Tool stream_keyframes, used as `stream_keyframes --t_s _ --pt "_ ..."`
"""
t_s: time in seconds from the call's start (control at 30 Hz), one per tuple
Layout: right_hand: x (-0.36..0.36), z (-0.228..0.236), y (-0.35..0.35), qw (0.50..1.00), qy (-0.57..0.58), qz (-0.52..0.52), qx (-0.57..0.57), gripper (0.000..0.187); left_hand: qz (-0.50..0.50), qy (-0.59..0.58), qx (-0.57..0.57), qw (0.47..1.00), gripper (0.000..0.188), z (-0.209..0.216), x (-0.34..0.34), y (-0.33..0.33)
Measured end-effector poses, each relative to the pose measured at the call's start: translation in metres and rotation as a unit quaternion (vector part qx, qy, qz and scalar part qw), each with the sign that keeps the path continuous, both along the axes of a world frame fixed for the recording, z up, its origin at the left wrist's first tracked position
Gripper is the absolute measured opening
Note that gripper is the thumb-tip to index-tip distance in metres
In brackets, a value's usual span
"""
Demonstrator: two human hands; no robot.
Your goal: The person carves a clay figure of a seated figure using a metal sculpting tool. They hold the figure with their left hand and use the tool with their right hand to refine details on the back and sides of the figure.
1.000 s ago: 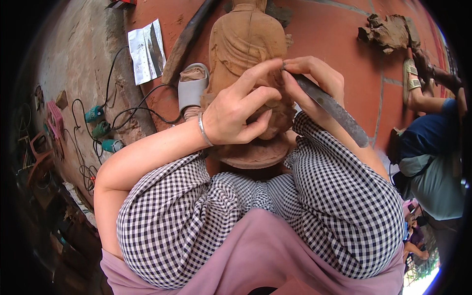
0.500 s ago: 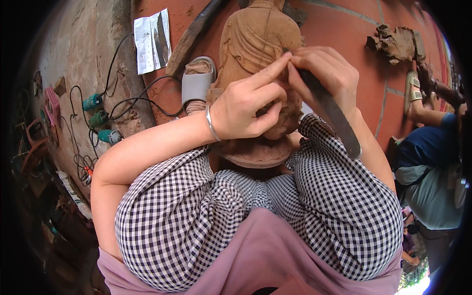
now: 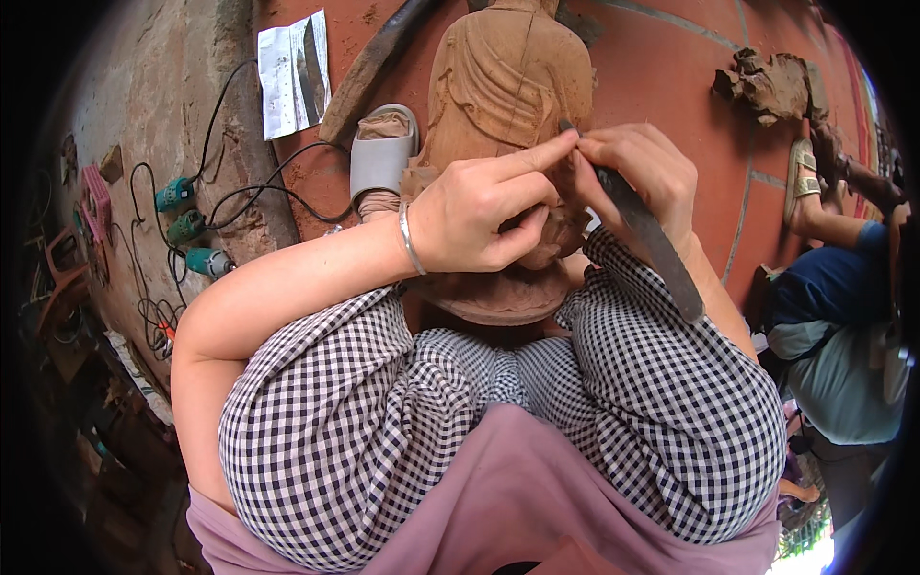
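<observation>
A carved wooden statue (image 3: pixel 508 72) with draped robe folds lies between my knees, its round base (image 3: pixel 508 307) nearest me. My right hand (image 3: pixel 647 172) is closed around a long, dark, flat metal file (image 3: pixel 661 244). The file's wide rounded end points back toward my right knee, and its narrow tip rests at the statue's side. My left hand (image 3: pixel 484 211) reaches across the statue with its index finger stretched to the file near the tip. The other left fingers are curled in. My hands cover the statue's middle.
A grey slipper (image 3: pixel 379 163) on a foot is left of the statue. Beyond lie a wooden bar (image 3: pixel 369 81) and a white paper (image 3: pixel 287 81). Green power tools (image 3: pixel 209 262) with black cords are on the left. At right are a rough wood piece (image 3: pixel 771 86) and another person (image 3: pixel 834 316).
Both hands and the file have slid slightly toward me along the statue, so more of the file's tip shows beyond my fingers. The grip looks the same.
</observation>
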State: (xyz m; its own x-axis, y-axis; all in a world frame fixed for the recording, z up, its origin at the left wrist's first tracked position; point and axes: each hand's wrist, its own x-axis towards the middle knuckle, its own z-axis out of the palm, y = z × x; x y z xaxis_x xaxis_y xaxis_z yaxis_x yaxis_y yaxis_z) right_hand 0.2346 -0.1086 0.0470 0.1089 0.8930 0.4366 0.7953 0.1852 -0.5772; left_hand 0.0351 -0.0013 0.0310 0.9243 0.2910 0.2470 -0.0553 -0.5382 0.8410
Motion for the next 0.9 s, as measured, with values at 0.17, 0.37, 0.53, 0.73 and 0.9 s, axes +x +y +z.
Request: stream_keyframes --t_s 0.17,0.37,0.53,0.73,0.9 --pt "0.000 0.004 -0.002 1.000 0.024 0.009 -0.017 0.014 -0.003 -0.001 0.003 1.000 0.014 -0.001 0.000 -0.001" --pt "-0.002 -0.008 -0.014 0.997 0.079 0.001 -0.013 0.013 -0.017 -0.007 0.012 1.000 0.013 -0.003 -0.001 0.000" --pt "-0.001 -0.005 -0.014 0.996 0.086 0.001 -0.034 0.014 -0.020 -0.002 0.030 0.999 0.012 0.001 0.000 0.000" --pt "-0.001 -0.019 -0.020 0.993 0.118 -0.006 0.000 0.013 -0.042 0.000 0.056 0.998 0.013 0.000 0.002 0.001" --pt "0.003 -0.009 -0.023 0.992 0.122 0.009 -0.013 0.012 -0.052 -0.010 0.080 0.995 0.014 0.000 0.004 0.001"
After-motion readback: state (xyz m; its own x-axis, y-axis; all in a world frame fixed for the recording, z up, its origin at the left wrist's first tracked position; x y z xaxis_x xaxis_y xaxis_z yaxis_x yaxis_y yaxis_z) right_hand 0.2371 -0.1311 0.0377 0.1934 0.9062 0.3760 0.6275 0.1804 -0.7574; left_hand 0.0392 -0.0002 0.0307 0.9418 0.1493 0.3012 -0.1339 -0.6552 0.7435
